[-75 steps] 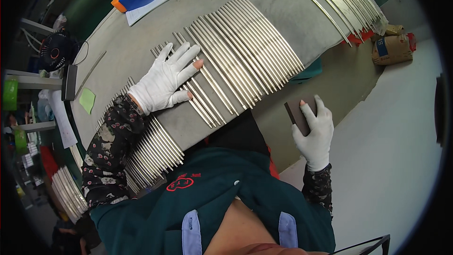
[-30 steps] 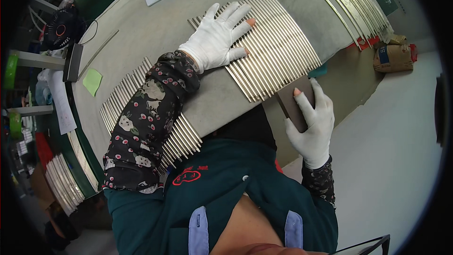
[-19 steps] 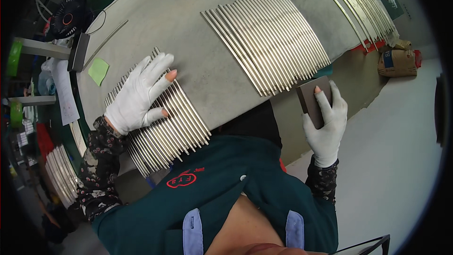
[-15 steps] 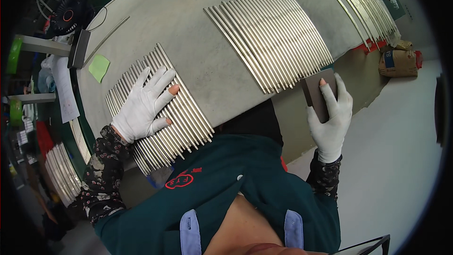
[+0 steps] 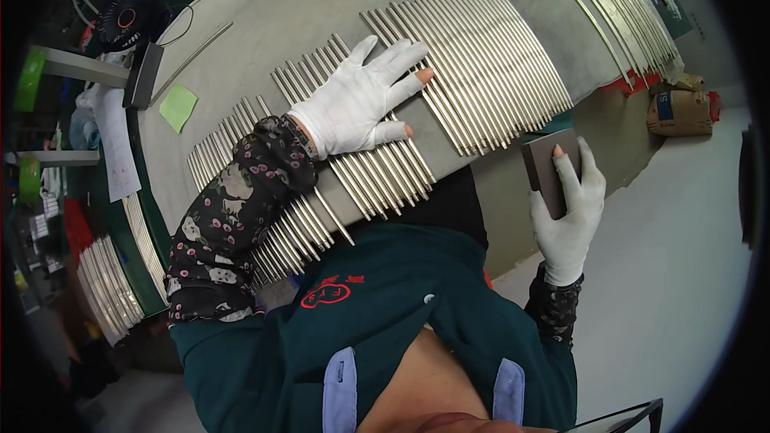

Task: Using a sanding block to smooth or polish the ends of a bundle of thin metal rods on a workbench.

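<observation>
Grey counter (image 5: pixel 265 24) carries rows of metal rods (image 5: pixel 481 64). Left hand (image 5: pixel 361 100), white-gloved, lies flat and spread on the rods, grasping nothing. Right hand (image 5: pixel 565 208) grips a dark block (image 5: pixel 545 164) just off the counter's near edge.

rods (image 5: pixel 481 56) crowd bench – bare strip (image 5: pixel 265 24) behind | fan (image 5: pixel 128 12) far-left

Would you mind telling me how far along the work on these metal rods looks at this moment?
Done: hard to tell; the right-hand batch of thin silver metal rods lies in a neat, even row. In hand: the left hand, in a white glove, lies flat on the nearer, looser rods, while the right hand holds a dark grey rectangular block off the bench edge. Left: these nearer rods lie uneven.
</observation>
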A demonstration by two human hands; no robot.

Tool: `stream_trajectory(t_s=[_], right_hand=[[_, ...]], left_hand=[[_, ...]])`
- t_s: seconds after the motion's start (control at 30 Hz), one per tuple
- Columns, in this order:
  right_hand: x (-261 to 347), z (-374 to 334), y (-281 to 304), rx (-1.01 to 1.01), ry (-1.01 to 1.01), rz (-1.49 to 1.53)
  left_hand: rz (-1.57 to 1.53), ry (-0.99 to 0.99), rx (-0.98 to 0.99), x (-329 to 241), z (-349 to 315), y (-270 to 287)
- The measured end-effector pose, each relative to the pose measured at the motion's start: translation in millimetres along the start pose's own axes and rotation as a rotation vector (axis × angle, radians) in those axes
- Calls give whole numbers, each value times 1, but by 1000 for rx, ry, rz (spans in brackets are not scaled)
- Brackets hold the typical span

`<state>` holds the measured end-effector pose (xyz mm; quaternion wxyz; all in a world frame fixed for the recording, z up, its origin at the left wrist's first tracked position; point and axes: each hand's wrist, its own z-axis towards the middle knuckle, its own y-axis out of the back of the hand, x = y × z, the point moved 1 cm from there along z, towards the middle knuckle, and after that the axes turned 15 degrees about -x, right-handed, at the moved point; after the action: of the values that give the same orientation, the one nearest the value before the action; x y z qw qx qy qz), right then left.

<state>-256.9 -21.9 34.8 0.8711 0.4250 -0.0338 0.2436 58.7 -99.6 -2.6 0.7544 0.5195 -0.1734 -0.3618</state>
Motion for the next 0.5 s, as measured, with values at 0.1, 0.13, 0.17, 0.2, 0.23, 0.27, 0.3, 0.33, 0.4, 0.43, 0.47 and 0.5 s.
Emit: stream_trajectory(t_s=[0.1,0.13,0.17,0.2,0.23,0.27,0.3,0.33,0.4,0.43,0.47,0.5], right_hand=[[-3,-3,1,-12,-5,-3],[-5,-3,1,-13,2,3],[-6,-5,1,-11,-2,-13],[-8,-5,1,-10,-6,-29],[-8,-4,0,-9,0,-26],[-8,-4,-1,-7,-5,-15],[-8,-4,-2,-5,-11,-5],[-7,-3,-2,-4,-12,-11],[-3,0,-3,6,-2,-4],[-2,1,-4,8,-3,-10],[-1,1,-5,11,-3,8],[0,1,-5,15,-3,26]], left_hand=[[33,-8,-113,25,-2,6],[40,59,-150,37,-9,10],[22,123,-176,50,-16,14],[-32,175,-182,68,-26,15],[-84,231,-188,81,-37,14],[-83,232,-190,86,-43,12],[-47,277,-136,90,-48,10],[-16,316,-81,92,-50,6],[-8,315,-93,93,-49,-2],[6,318,-102,91,-47,-5],[-1,316,-104,89,-45,-8],[-33,307,-111,87,-43,-9]])
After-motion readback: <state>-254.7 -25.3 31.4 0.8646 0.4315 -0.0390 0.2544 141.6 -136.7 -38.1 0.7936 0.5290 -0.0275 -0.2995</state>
